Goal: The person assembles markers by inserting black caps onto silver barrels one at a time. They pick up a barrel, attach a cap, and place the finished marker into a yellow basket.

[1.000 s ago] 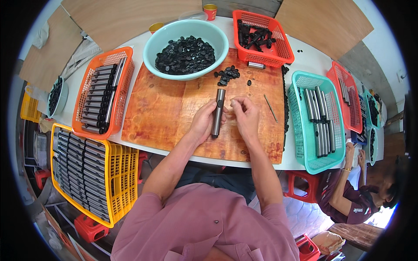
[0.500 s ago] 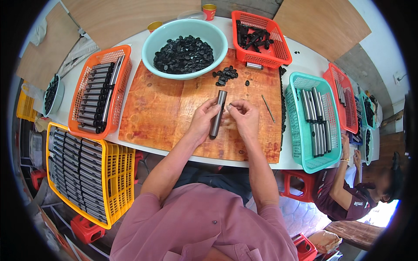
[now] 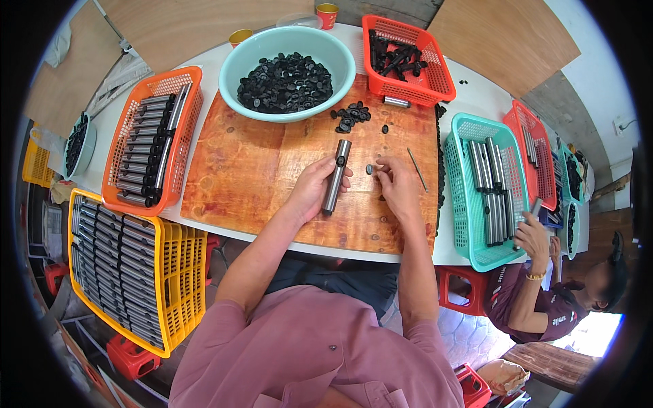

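Observation:
My left hand (image 3: pixel 320 185) is closed around a grey metal tube (image 3: pixel 333 190), held tilted above the brown wooden board (image 3: pixel 265 177). The tube has a dark oval opening in its side, near the upper end. Right of it, a small black oval plug (image 3: pixel 369 169) sits just beside the fingertips of my right hand (image 3: pixel 399 187), with a narrow gap between. The thumb and index finger of that hand look slightly apart. More black oval plugs (image 3: pixel 351 117) lie in a loose pile farther up the board. A thin metal rod (image 3: pixel 417 168) lies right of my right hand.
A pale green basin (image 3: pixel 231 85) of black plugs stands at the back. Orange (image 3: pixel 194 129), red (image 3: pixel 445 85) and green (image 3: pixel 459 190) baskets hold tubes or black parts. A yellow crate (image 3: pixel 180 285) of tubes stands at left. At right, a co-worker's hand (image 3: pixel 534 238) reaches beside the green basket.
My right hand has drawn away from the tube to the right; the plug now shows beside its fingertips. The tube has turned, showing its side opening. The co-worker's hand has come nearer the green basket.

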`<state>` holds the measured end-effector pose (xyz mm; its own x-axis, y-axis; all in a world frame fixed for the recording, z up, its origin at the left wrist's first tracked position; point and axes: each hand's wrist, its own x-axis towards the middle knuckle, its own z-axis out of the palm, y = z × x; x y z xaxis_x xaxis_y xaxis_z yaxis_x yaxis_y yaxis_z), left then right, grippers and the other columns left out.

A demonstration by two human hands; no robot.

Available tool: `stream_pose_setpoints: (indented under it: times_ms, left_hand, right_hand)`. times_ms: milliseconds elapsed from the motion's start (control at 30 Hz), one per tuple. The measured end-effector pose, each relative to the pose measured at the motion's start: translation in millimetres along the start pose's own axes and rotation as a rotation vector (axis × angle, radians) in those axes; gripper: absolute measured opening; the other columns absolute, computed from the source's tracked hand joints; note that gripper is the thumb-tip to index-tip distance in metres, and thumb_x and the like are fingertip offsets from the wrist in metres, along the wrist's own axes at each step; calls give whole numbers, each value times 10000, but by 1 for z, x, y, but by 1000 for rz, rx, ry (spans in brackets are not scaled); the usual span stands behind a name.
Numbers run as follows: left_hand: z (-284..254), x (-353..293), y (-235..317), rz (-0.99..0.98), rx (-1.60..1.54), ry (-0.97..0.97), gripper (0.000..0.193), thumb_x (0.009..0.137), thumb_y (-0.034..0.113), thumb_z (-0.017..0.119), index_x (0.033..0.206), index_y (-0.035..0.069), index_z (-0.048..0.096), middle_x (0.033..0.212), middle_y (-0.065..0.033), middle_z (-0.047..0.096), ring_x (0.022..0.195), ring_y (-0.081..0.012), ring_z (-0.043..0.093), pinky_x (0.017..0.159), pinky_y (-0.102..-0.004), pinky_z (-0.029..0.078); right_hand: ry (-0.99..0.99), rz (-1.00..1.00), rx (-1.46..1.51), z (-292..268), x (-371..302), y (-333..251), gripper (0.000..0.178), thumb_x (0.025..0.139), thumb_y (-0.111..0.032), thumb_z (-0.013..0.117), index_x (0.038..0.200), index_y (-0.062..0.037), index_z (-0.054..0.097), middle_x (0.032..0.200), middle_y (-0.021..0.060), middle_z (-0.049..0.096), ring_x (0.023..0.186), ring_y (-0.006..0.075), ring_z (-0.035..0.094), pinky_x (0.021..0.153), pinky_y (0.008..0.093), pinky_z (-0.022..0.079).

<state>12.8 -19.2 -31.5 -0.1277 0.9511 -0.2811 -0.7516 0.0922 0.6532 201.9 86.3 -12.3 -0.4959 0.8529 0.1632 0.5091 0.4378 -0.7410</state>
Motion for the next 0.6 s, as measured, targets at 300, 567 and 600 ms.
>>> stream_pose_setpoints:
  times_ms: [300,567,600]
  left_hand:
    - [1,1,2,-17,-41,-14,298,1096,185,433,1298,-16,522,1038,-163,676,877,-222,677,794,-343,572]
    - [-1,2,0,-7,-41,-15,283,1094,185,435,1261,-20,535,1050,-167,660,899,-231,669,807,-363,576]
    - [-1,2,0,-3,-40,-17,281,1094,183,435,1262,-19,535,1049,-166,660,898,-231,669,807,-363,576]
  right_hand:
    - [-116,6,-77,-1,3,-14,238,857,-56,717,1093,-32,692,980,145,667,905,314,682,796,423,529]
    - [42,112,70,6,1,-9,190,855,-64,713,1040,-23,699,988,151,677,865,319,678,781,436,533]
    - [95,87,-14,2,1,-9,178,861,-66,704,1034,-25,704,982,153,683,857,323,681,778,435,535]
